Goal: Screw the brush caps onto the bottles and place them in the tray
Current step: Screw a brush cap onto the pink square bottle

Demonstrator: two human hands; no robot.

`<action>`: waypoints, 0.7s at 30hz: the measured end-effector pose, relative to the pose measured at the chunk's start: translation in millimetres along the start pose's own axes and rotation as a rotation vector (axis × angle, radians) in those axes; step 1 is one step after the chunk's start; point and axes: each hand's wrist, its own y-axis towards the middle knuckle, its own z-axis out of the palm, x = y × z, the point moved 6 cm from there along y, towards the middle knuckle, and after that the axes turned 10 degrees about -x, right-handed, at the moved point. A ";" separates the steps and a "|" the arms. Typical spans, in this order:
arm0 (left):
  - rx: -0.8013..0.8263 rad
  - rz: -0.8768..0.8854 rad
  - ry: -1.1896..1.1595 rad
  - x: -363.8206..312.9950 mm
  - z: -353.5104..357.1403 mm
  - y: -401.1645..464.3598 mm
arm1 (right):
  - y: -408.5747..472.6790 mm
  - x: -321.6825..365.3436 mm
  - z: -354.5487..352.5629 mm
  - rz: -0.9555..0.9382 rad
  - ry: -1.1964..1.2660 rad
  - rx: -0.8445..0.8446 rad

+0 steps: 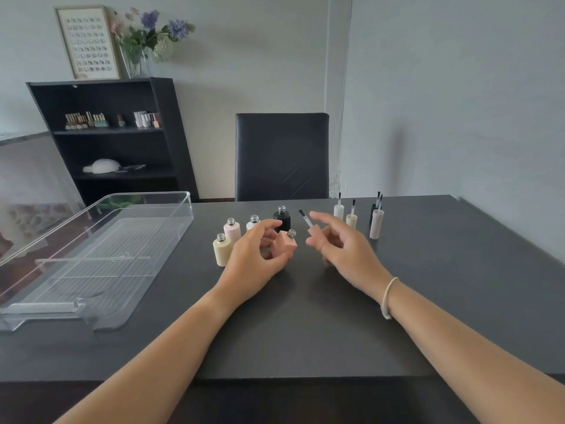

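Note:
My left hand (255, 258) grips a square pink bottle (286, 243), tilted, its threaded neck pointing up and right. My right hand (342, 246) pinches a pink brush cap (313, 229) with the bristles aimed up and left, a short gap from the bottle's neck. Uncapped bottles stand behind my left hand: cream (220, 251), pale pink (231, 230), white (253, 222) and black (282, 218). Several brush caps stand upright, brush up, behind my right hand: white (338, 209), cream (351, 220), beige (376, 227) and black (373, 209). The clear tray (183, 206) lies at the left.
A dark table (305, 316) carries everything. A black chair (281, 156) stands at its far side. A black shelf unit (116, 139) with small bottles stands at the back left, a vase of flowers and a framed chart on top. A wall runs along the right.

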 end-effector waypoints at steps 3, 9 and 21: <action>-0.019 -0.005 -0.029 1.6 -0.5 -0.6 | 1.0 5.2 -6.7 0.016 0.077 -0.051; -0.009 0.005 -0.033 3.8 -0.6 -1.7 | 0.3 13.9 -14.6 -0.015 0.104 -0.113; -0.001 0.044 -0.019 1.5 -2.3 -3.1 | 1.8 11.8 -19.0 -0.066 0.037 -0.148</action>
